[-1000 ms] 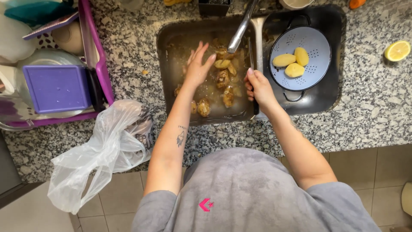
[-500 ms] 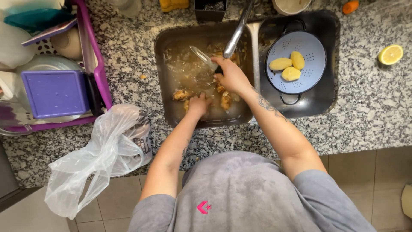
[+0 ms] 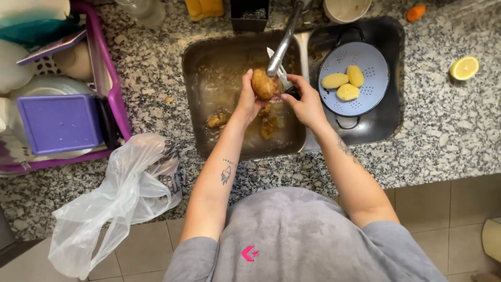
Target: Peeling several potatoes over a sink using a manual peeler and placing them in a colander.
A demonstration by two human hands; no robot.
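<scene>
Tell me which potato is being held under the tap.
The brown unpeeled potato, gripped in the left hand under the tap. The three peeled yellow ones lie in the colander; other unpeeled ones lie in the sink.

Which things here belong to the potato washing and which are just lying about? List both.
In use: left hand holding brown unpeeled potato; right hand; metal tap; steel sink basin; blue round colander with three peeled yellow potatoes.

Lying about: clear plastic bag; lemon half; purple square lid.
</scene>
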